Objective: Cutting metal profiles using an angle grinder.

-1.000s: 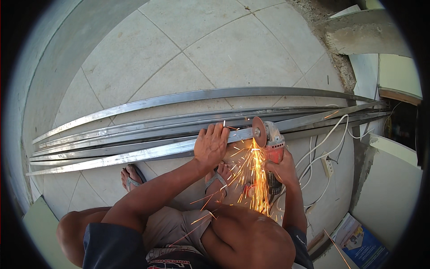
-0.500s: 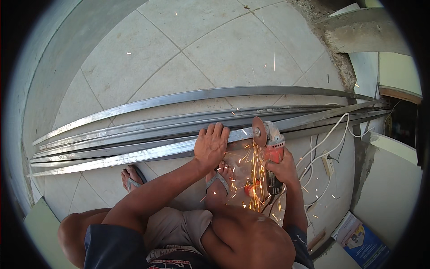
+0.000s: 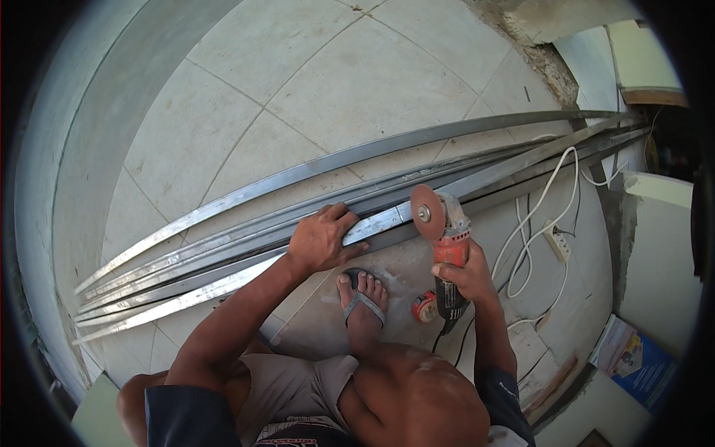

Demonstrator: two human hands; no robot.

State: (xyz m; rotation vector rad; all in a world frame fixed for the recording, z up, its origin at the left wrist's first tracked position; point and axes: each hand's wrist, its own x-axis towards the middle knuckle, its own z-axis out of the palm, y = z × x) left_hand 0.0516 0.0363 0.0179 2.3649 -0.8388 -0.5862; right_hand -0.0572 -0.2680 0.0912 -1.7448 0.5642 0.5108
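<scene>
Apparently the left hand (image 3: 320, 238) clasps the metal bar (image 3: 378, 225) beneath it; the right hand (image 3: 472, 276) grips the grinder (image 3: 450, 249).

Tiled floor (image 3: 387, 82), red tape measure (image 3: 424, 306); power strip (image 3: 557, 243)

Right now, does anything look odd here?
Yes: the round reddish-brown cutting disc on the red-and-black angle grinder seems to lack a guard, and the grey-sandalled foot nearby has exposed toes. That looks unsafe.

One left hand (image 3: 319, 237), one right hand (image 3: 463, 274), one angle grinder (image 3: 449, 252), one cutting disc (image 3: 425, 201), one tape measure (image 3: 424, 307), one foot (image 3: 363, 328), one sandal (image 3: 366, 302), one socket block (image 3: 557, 242), one blue printed sheet (image 3: 646, 374) and at least four metal bars (image 3: 380, 222) show.
</scene>
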